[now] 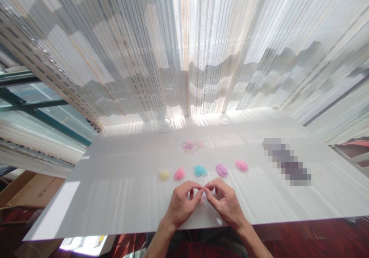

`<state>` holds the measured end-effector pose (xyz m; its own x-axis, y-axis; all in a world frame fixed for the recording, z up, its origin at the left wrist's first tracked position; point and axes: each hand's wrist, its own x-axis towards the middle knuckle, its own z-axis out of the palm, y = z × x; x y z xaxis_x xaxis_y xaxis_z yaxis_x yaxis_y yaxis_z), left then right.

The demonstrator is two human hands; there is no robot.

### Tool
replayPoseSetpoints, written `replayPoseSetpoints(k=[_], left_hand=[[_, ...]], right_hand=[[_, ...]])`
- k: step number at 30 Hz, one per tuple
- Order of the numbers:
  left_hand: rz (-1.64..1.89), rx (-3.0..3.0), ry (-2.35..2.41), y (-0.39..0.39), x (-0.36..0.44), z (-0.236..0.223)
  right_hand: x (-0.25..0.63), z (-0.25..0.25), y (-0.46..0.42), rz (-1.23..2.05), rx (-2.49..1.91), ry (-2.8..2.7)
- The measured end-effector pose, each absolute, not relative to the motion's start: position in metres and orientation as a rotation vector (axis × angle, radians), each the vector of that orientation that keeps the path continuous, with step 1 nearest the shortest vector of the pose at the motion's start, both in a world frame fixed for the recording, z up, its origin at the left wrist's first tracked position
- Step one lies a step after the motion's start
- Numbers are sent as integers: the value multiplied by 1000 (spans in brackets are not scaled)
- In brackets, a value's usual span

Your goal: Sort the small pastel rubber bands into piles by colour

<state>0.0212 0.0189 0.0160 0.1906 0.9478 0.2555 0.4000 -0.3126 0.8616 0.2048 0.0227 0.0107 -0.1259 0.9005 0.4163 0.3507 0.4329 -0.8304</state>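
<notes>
Pinching closed with left hand [183, 203] and right hand [226, 202], basically tip to tip, maybe holding something, honestly too tiny for telling. Meeting over a small loose pile [204, 201], equally near either hand, no clear long axis. Facing the blue pile [200, 170] just on the far side, yellow pile [164, 175] and red pile [179, 174] left, purple pile [221, 170] and pink pile [241, 165] right.

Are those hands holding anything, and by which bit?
The left hand and right hand pinch close together, but anything between them is too small to make out, so I can't tell what or where.
</notes>
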Motion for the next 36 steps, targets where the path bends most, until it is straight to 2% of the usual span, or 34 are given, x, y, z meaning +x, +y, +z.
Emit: replayPoseSetpoints(k=[25,36], left_hand=[[1078,2071,1321,19,22,28],[1058,2141,1375,19,27,35]], right_hand=[[205,8,23,709,-1099,-1670],[204,6,21,602,-1048,-1667]])
